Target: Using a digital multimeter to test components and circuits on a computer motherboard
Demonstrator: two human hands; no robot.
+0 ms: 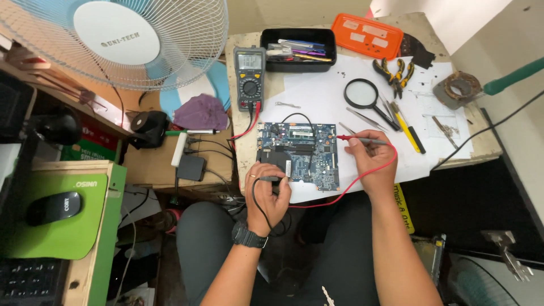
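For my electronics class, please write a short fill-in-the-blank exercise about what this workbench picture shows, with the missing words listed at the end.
1. The right hand holds the ____ probe against the blue circuit board.
2. The left hand holds the ____ probe at the board's near edge.
3. Both leads run to the ____ lying beyond the board.
4. Right of the board lies a round ____ with a black handle.

Missing words: red; black; multimeter; magnifying glass

We see a blue board point(306, 154), a red lead point(362, 175) and a black lead point(258, 201), a grey-and-black meter point(250, 76), an orange lid point(367, 35), a black tray point(298, 62), a green mat point(68, 226), a purple cloth point(201, 113), and yellow-and-black pliers point(394, 73) on white paper point(323, 90).
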